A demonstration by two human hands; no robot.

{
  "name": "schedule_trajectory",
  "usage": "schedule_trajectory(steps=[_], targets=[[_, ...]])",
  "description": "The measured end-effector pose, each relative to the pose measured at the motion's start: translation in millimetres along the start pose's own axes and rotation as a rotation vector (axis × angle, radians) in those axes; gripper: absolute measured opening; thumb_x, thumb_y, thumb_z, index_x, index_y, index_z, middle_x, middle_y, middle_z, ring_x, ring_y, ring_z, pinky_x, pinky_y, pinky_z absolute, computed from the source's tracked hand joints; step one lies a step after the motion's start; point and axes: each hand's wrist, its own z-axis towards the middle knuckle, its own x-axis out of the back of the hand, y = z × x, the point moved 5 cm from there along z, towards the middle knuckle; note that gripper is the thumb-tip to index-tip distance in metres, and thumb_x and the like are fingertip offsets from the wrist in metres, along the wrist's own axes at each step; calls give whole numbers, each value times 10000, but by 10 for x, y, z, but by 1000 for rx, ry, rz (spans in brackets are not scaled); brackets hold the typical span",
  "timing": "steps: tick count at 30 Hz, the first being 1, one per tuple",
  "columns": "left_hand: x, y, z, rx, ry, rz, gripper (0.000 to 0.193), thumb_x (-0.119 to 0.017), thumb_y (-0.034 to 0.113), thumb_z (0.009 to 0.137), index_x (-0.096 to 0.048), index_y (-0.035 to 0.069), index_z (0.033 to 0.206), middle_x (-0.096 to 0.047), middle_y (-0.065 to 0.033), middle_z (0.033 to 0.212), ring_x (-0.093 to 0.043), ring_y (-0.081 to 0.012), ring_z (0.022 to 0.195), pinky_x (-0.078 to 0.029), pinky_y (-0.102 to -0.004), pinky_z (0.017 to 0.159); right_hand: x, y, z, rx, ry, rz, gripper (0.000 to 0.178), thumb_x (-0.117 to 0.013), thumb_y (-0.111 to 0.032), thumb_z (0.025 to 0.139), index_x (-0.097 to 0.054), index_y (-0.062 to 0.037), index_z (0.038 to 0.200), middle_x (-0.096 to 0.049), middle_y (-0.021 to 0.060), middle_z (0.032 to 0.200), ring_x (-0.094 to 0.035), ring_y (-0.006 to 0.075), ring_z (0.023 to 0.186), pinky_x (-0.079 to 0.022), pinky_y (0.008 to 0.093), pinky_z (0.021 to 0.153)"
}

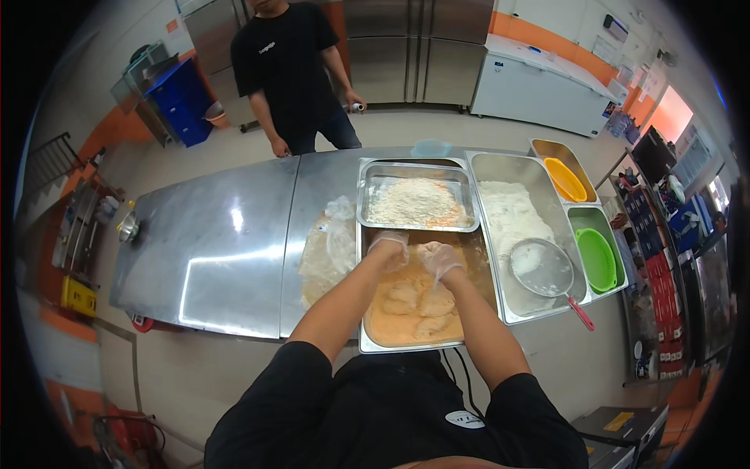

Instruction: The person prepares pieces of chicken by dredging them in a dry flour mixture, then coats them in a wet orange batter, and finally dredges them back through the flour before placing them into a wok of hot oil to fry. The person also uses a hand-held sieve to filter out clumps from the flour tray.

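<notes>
A deep steel pan (412, 345) of orange-tinted flour lies in front of me, with several floured lumps that look like chicken pieces (433, 303) in its near half. Both my hands wear clear plastic gloves and are low over the far part of this pan. My left hand (391, 247) is by the left wall, its fingers hidden from sight. To the right, my right hand (439, 258) is curled closed just beyond the lumps; what it holds, if anything, is hidden. A shallower steel tray (366, 221) of pale flour rests across the pan's far end, beyond both hands.
Right of the pan, a steel pan of white flour (512, 207) holds a red-handled sieve (541, 267). Beyond it are a yellow basket (566, 180) and a green basket (596, 260). Plastic bags (326, 250) lie left on the steel table (226, 234). A person (289, 74) stands across it.
</notes>
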Motion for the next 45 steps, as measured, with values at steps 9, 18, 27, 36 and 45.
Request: schedule_trajectory(steps=[9,18,27,36,45], targets=[[11,-89,-20,-71,224,124,414,-615,186,758,-634,121,1166,-611,-91,1236,-619,-270,1067,-488,-347,910,-2,-135,-52,3,99,-381,347,-561,-372,826,-682,-61,919,-659,198,1005,-610,377,987,-483,411,849],[229,332,-437,-15,12,365,440,-758,162,625,-708,143,1062,-671,-82,1126,-645,-288,1025,-538,-399,830,-77,78,38,4,60,-438,381,-581,-354,832,-677,-27,1001,-642,237,1045,-588,389,1037,-469,402,906],[112,269,-292,43,-52,398,479,-795,166,593,-709,125,1062,-677,-65,1121,-655,-264,1010,-553,-396,810,-150,141,81,-27,-60,-651,409,-563,-360,837,-676,-24,1040,-643,207,1099,-599,358,1048,-468,388,924],[-24,-1,-76,106,59,244,403,-716,141,693,-688,70,1089,-653,-138,1148,-636,-299,1052,-533,-411,843,-169,-77,2,-5,-100,-620,408,-567,-385,839,-681,-52,1046,-647,196,1099,-602,352,1047,-477,394,909],[37,181,-233,80,25,240,333,-536,171,820,-680,83,1107,-632,-133,1188,-616,-301,1086,-509,-393,880,-148,1,-3,-32,-130,-658,382,-534,-341,855,-693,-37,1022,-646,182,1115,-592,329,1084,-460,383,939]])
